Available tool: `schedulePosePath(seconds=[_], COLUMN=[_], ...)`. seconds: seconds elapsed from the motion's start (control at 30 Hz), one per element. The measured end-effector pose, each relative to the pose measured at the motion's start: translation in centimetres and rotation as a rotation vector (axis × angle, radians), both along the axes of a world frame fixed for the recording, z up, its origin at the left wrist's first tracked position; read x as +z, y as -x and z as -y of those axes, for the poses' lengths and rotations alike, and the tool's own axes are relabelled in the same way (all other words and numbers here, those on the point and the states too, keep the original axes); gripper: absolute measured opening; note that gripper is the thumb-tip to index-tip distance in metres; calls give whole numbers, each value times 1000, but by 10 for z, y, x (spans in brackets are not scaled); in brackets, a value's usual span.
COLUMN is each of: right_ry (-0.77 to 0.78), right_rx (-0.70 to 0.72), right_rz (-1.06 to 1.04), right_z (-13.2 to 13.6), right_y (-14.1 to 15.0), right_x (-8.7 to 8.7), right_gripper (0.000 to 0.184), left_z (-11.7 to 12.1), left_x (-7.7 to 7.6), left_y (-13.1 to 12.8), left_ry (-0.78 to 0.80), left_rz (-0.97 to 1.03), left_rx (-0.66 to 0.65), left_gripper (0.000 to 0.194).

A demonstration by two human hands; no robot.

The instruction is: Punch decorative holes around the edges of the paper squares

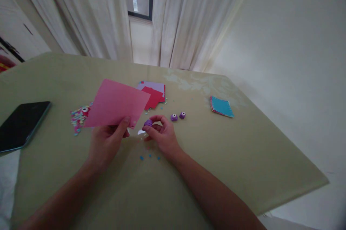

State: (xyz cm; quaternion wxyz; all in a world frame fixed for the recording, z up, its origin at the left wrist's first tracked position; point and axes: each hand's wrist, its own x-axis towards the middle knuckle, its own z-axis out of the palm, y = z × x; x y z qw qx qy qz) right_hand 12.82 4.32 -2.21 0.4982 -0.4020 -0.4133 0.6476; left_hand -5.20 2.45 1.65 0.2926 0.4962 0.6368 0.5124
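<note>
My left hand [106, 140] pinches the near edge of a pink paper sheet [116, 103] and holds it tilted above the table. My right hand [160, 134] is closed on a small purple punch [147, 123], right beside the sheet's lower right corner. Two more small purple punches [177, 116] stand on the table just beyond my right hand. Tiny blue and pink paper bits [148, 157] lie under my hands.
A pile of coloured paper cut-outs [78, 116] lies left of the sheet. A stack of red and lilac papers [154, 93] sits behind it, a blue-topped stack [221, 106] to the right. A dark tablet [21, 123] rests at the olive table's [243, 158] left edge.
</note>
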Motion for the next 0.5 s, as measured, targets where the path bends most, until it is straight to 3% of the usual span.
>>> schedulePosePath(seconds=[0.33, 0.5], right_ry=[-59, -119], right_rx=[44, 26], right_rz=[58, 183], right_z=[1, 1], right_y=[-2, -2], right_x=[5, 7], right_gripper=[62, 39], left_z=[2, 4], left_x=[-7, -4], left_y=[1, -4], left_ry=[31, 26], left_rz=[-23, 6], left_rx=[-32, -61], left_gripper=[45, 42])
